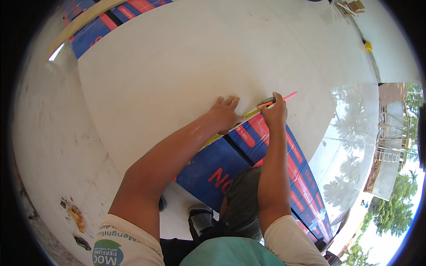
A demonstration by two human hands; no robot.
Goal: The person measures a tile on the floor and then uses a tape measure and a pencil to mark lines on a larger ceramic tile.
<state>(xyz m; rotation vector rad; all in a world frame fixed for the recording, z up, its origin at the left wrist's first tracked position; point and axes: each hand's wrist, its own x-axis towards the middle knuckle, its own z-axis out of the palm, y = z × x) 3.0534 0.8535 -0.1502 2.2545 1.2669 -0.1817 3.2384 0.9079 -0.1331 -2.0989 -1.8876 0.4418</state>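
Observation:
A large pale board [177,80] lies flat on blue and red cartons [208,166]. Along its near edge runs the yellow blade [252,115] of a tape measure. My left hand [225,114] rests on the board at that edge, fingers spread, the thumb side against the blade. To its right, my right hand [276,114] is closed around the dark and orange tape measure case [266,103]. A thin red pencil-like stick [290,95] juts out past the same hand; its other end is hidden by the fingers.
A curved-looking wooden strip [84,20] crosses the cartons at the far left. Beyond the board, scraps of wood [353,7] and a small yellow object [368,46] lie by the wall. Shiny floor [350,146] reflects trees at right. My shoe [199,218] shows below.

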